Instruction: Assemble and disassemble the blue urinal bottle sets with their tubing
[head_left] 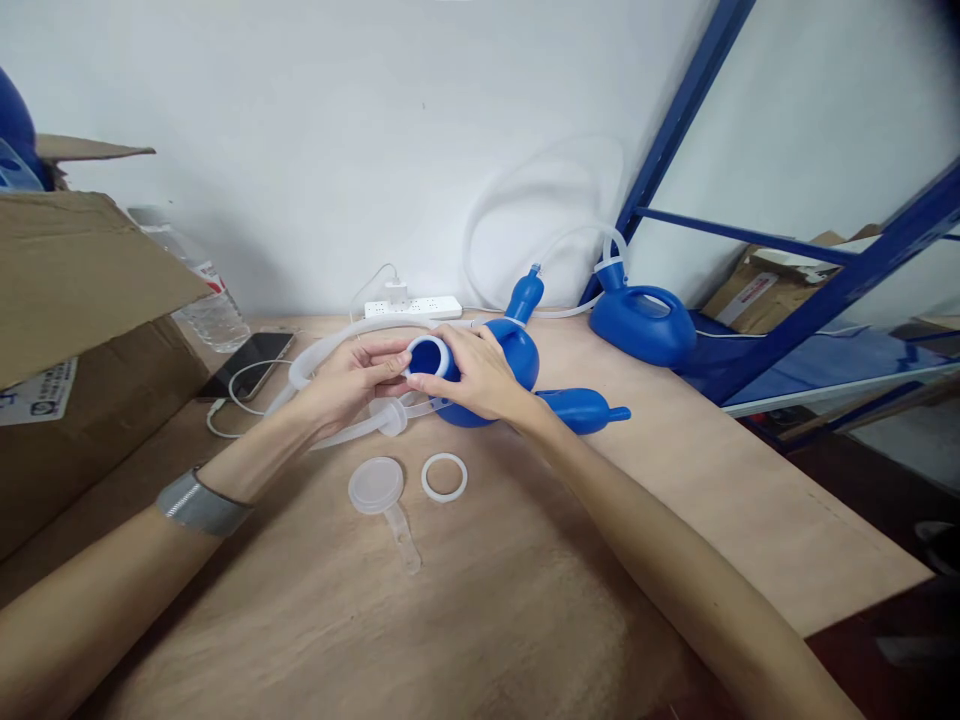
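Observation:
A blue plastic urinal bottle (517,355) lies on its side, its round mouth turned toward me. Around the mouth sits a white ring (444,345). My left hand (360,375) pinches the ring's left edge between thumb and fingers. From the right, my right hand (480,372) wraps the bottle's neck, its thumb on the ring's lower edge; the neck is mostly hidden. Below the hands lie a translucent cap with a strap (376,486) and a loose white ring (426,492). A clear tube (352,432) with a translucent disc-shaped fitting (390,416) passes beneath my left hand.
A cardboard box (90,290), a water bottle (214,305) and a phone (255,362) stand or lie left. Behind is a power strip (431,308). Rightward are a blue funnel-like piece (581,410), another blue bottle with a tube (645,325) and a blue shelf rack (795,350).

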